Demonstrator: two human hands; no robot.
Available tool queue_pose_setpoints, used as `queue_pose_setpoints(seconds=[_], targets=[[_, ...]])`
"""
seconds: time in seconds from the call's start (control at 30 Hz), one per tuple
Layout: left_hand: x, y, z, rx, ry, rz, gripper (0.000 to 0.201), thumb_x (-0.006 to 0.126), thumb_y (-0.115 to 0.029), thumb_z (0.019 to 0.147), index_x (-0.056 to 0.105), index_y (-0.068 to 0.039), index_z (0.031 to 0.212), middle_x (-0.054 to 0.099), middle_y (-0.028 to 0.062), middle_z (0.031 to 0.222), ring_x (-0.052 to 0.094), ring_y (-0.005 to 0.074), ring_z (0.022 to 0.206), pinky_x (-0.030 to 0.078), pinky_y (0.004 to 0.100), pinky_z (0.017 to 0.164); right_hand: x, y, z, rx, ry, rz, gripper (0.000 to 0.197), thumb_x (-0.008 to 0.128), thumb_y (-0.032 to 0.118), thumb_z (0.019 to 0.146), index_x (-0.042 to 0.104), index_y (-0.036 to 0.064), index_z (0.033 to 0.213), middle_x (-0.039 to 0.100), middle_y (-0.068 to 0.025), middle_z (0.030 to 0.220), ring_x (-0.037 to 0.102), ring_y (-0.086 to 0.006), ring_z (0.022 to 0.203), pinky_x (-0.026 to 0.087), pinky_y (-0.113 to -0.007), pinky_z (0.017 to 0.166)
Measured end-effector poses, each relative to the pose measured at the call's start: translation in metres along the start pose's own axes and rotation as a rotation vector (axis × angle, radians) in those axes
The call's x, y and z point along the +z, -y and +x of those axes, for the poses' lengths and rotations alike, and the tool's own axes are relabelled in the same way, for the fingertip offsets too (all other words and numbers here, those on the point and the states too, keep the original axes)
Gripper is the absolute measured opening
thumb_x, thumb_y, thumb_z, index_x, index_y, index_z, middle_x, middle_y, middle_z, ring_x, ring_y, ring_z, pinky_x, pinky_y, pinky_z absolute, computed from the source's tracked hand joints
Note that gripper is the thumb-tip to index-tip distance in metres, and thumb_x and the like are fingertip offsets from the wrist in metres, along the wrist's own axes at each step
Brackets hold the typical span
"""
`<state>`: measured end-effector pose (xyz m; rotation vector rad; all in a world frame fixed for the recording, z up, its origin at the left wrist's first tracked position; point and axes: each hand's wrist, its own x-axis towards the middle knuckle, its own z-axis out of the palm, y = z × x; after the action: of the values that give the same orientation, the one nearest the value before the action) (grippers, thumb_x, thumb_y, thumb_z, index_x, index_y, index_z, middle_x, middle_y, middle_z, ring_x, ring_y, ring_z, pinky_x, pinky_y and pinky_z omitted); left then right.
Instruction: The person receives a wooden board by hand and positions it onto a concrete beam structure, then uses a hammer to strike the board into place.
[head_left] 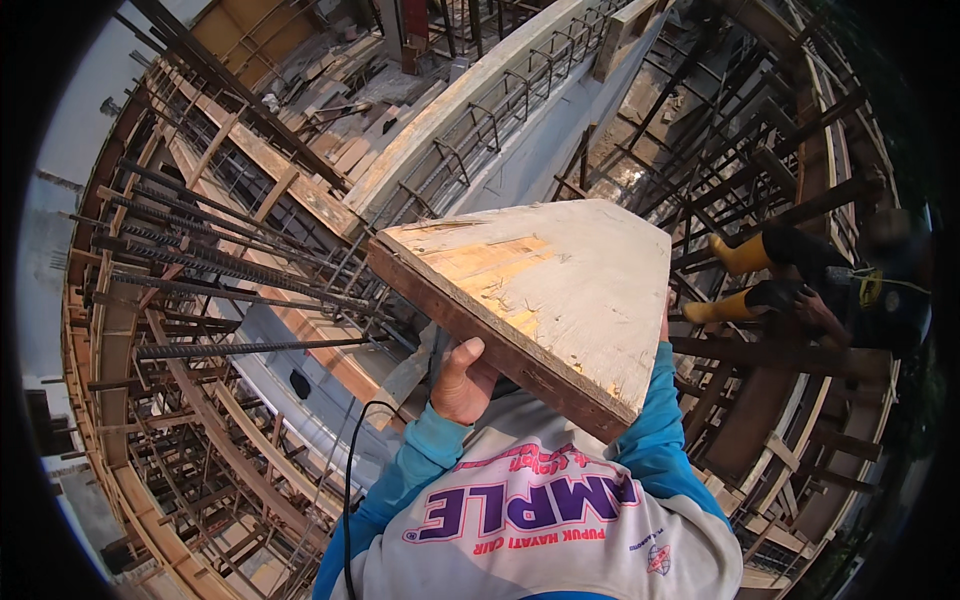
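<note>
A plywood panel is held up in front of my chest. Its face is pale and weathered, with yellow splintered wood near the left corner. A reddish-brown timber batten runs along its near edge. My left hand grips that batten from below, its thumb up against the wood and its other fingers hidden underneath. At the panel's right edge only a sliver of my right hand shows, closed against the edge; the panel hides its fingers.
Ribbed steel bars jut out on the left, close to the panel. Ahead runs a curved beam form with steel stirrups. A co-worker in yellow boots is at the right among timber props. A black cable hangs beside my left arm.
</note>
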<state>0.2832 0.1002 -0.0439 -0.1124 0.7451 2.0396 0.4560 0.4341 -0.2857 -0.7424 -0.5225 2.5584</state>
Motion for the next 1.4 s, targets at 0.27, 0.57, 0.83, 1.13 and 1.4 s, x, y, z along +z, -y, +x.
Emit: queue_pose_setpoints(seconds=[0.27,0.57,0.83,1.13,1.4], targets=[[0.003,0.0,0.007,-0.006,-0.03,0.041,0.07,0.064,-0.027,0.079,0.033,-0.006,0.139,0.044,0.0099,0.137,0.043,0.0262,0.126,0.035,0.0432,0.106,0.012,0.039,-0.048,-0.05,-0.348,-0.279,0.077,0.036,0.065,0.09,0.042,0.0034,0.135,0.057,-0.0157,0.123,0.061,-0.0283,0.103,0.053,-0.04,0.083],[-0.019,0.023,-0.011,-0.025,-0.04,0.113,0.074,0.066,-0.025,0.073,0.034,-0.007,0.138,0.044,0.0108,0.136,0.042,0.0284,0.127,0.035,0.046,0.106,0.007,0.082,-0.081,-0.163,-0.69,-0.33,0.097,0.057,0.064,0.081,0.022,-0.0049,0.139,0.05,-0.0223,0.121,0.057,-0.0306,0.103,0.054,-0.04,0.08],[-0.022,0.022,-0.015,0.096,-0.096,0.062,0.07,0.06,-0.02,0.07,0.039,-0.004,0.135,0.047,0.0122,0.134,0.044,0.0297,0.125,0.033,0.0466,0.107,-0.075,0.039,0.074,-0.044,-0.718,0.023,0.104,0.057,0.068,0.078,0.018,-0.0004,0.145,0.025,-0.0253,0.146,0.047,-0.0374,0.12,0.046,-0.045,0.096],[-0.01,0.009,-0.006,0.08,-0.107,0.028,0.069,0.059,-0.021,0.074,0.037,-0.005,0.137,0.044,0.0128,0.137,0.044,0.0305,0.125,0.034,0.0464,0.107,-0.127,0.01,0.107,-0.2,-0.274,0.199,0.073,0.039,0.062,0.09,0.04,0.0083,0.138,0.049,-0.0149,0.134,0.052,-0.0339,0.118,0.042,-0.049,0.1],[0.016,-0.048,0.062,0.099,-0.063,0.062,0.063,0.062,-0.033,0.084,0.039,-0.007,0.136,0.048,0.0084,0.134,0.048,0.0263,0.121,0.038,0.0444,0.103,-0.104,0.001,0.088,-0.276,-0.348,0.237,0.062,0.039,0.054,0.094,0.043,0.0094,0.136,0.052,-0.0121,0.132,0.052,-0.0336,0.116,0.043,-0.047,0.099]])
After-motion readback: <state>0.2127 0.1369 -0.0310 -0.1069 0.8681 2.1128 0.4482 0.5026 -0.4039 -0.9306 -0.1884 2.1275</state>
